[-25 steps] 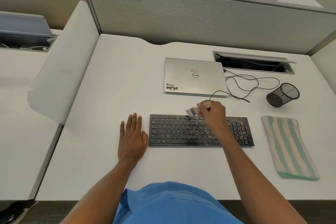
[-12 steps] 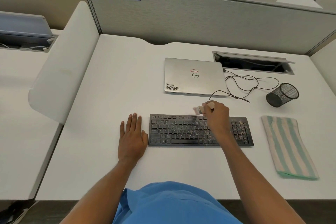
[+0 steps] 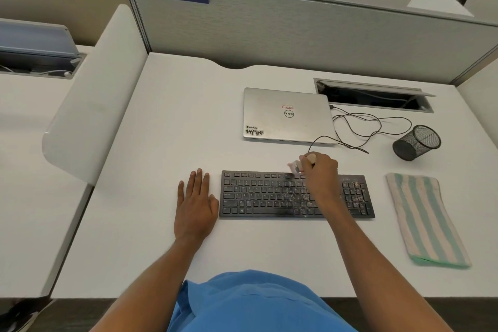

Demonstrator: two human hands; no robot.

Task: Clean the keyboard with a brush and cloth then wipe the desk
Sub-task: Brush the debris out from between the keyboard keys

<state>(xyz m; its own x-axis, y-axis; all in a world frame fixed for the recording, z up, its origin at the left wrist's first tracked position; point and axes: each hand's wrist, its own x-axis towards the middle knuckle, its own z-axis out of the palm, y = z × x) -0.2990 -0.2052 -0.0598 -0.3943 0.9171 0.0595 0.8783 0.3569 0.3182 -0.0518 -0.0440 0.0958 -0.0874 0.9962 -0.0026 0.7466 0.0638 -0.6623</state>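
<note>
A black keyboard [image 3: 269,194] lies on the white desk [image 3: 161,129], with pale crumbs on its right half and number pad. My right hand [image 3: 320,172] grips a small brush [image 3: 296,166] by its pale handle; the blurred bristles touch the keyboard's top row, right of centre. My left hand [image 3: 195,202] rests flat on the desk, fingers straight, right beside the keyboard's left edge. A folded cloth [image 3: 425,219] with green and cream stripes lies on the desk to the right of the keyboard.
A shut silver laptop [image 3: 287,116] sits behind the keyboard, its thin black cable [image 3: 377,127] looping to the right. A black mesh pen cup [image 3: 416,143] lies tipped at the right. An open cable hatch [image 3: 374,96] is at the back, before the grey partition.
My right hand with the brush swept right along the top row, then came back slightly left. The left hand has stayed flat in place.
</note>
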